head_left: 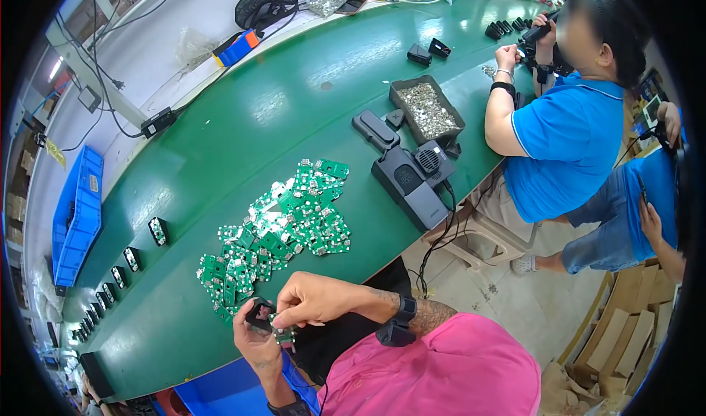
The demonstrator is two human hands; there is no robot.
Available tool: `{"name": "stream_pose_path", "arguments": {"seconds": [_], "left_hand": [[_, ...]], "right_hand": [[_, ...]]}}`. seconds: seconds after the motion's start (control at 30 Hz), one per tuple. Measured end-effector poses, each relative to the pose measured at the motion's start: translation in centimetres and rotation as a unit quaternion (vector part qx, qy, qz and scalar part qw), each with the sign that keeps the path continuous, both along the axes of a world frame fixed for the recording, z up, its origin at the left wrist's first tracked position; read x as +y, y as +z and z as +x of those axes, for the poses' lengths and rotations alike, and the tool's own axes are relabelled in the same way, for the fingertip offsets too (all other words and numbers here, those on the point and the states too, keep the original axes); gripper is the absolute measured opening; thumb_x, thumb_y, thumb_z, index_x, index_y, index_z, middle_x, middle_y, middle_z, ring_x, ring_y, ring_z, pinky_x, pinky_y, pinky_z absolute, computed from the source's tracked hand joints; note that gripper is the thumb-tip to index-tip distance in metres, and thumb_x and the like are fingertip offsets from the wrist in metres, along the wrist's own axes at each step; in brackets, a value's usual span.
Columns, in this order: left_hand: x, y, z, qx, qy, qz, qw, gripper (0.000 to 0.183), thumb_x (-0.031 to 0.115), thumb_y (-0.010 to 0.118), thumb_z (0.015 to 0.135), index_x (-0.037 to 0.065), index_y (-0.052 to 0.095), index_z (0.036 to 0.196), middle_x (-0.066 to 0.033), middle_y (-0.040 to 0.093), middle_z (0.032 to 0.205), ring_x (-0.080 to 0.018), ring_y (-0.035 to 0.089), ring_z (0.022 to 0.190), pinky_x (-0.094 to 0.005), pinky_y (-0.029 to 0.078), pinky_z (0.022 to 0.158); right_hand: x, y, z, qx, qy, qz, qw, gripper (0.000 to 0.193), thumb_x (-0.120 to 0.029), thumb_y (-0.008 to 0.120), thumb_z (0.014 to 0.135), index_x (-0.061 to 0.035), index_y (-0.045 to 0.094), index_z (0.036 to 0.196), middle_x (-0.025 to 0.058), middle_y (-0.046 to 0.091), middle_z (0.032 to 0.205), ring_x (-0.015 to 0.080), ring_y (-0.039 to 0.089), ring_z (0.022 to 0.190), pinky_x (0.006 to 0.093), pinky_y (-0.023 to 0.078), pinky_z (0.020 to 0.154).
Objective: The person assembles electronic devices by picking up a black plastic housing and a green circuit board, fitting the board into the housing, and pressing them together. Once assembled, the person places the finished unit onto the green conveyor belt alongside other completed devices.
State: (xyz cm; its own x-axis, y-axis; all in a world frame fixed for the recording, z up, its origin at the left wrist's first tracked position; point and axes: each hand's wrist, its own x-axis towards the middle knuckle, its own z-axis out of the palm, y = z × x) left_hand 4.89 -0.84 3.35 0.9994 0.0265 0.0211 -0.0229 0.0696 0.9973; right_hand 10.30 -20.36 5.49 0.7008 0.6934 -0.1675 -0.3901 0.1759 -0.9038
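Note:
Just past the near edge of the green work surface, my left hand (257, 348) is closed around a small black housing (260, 313), its open side facing up. My right hand (318, 298) pinches a small green circuit board (284, 336) right beside that housing. Whether the board touches it I cannot make out. A loose heap of green circuit boards (283, 228) lies just beyond my hands. To the left, several black housings run in a curved line; the closest one (158, 231) shows a board inside.
A blue bin (79, 214) stands at the far left. Right of the heap are a grey device (412, 188) with cables and a dark tray (401, 92) of small metal parts. A co-worker in a blue shirt (570, 140) sits at the right, handling dark parts. Cardboard (618, 328) lies lower right.

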Motion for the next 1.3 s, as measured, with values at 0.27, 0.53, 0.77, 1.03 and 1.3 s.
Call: {"name": "stream_pose_path", "arguments": {"seconds": [0.27, 0.53, 0.77, 1.03, 1.3], "left_hand": [[-1.5, -0.3, -0.4, -0.048, 0.103, 0.132, 0.985, 0.059, 0.004, 0.079, 0.079, 0.002, 0.053, 0.132, -0.0089, 0.064, 0.108, -0.0161, 0.062, 0.091, -0.0277, 0.053, 0.081], [-1.9, -0.3, -0.5, -0.087, 0.115, 0.148, 0.978, 0.057, 0.007, 0.069, 0.089, -0.004, 0.046, 0.14, -0.0122, 0.064, 0.113, -0.017, 0.063, 0.094, -0.0299, 0.052, 0.084], [-2.1, 1.5, 0.0, -0.006, 0.036, 0.145, 0.989, 0.053, -0.007, 0.05, 0.092, -0.004, 0.041, 0.144, -0.016, 0.062, 0.125, -0.0176, 0.064, 0.096, -0.0297, 0.052, 0.086], [-1.9, 0.0, -0.9, -0.013, 0.067, 0.183, 0.981, 0.054, 0.0, 0.045, 0.092, -0.002, 0.04, 0.146, -0.0191, 0.062, 0.128, -0.0225, 0.064, 0.107, -0.0331, 0.05, 0.093], [-3.3, 1.2, -0.1, -0.116, 0.063, 0.367, 0.921, 0.058, -0.005, 0.059, 0.083, 0.005, 0.053, 0.14, -0.0208, 0.06, 0.115, -0.0351, 0.063, 0.092, -0.0384, 0.052, 0.081]], "right_hand": [[1.6, 1.6, -2.1, -0.08, -0.101, -0.062, 0.99, 0.03, -0.022, 0.072, 0.091, 0.0019, 0.065, 0.075, 0.0036, 0.059, 0.056, 0.0092, 0.055, 0.043, 0.0266, 0.038, 0.039], [2.4, -0.3, -2.4, -0.342, -0.201, -0.183, 0.899, 0.034, -0.027, 0.063, 0.094, -0.001, 0.058, 0.073, 0.0168, 0.058, 0.063, 0.0374, 0.059, 0.059, 0.0444, 0.043, 0.054], [0.8, -0.3, -1.2, -0.398, -0.176, -0.271, 0.858, 0.036, -0.032, 0.062, 0.093, -0.003, 0.058, 0.072, 0.0167, 0.058, 0.063, 0.0382, 0.06, 0.061, 0.047, 0.045, 0.057], [2.6, -0.4, -1.1, -0.253, -0.169, -0.265, 0.915, 0.035, -0.034, 0.068, 0.09, 0.0005, 0.062, 0.086, 0.0164, 0.066, 0.067, 0.0297, 0.066, 0.058, 0.0392, 0.049, 0.056], [1.3, -0.5, -1.9, -0.232, -0.216, -0.228, 0.921, 0.025, -0.009, 0.061, 0.094, 0.0022, 0.062, 0.117, 0.0089, 0.067, 0.075, 0.0113, 0.065, 0.063, 0.0268, 0.051, 0.055]]}}
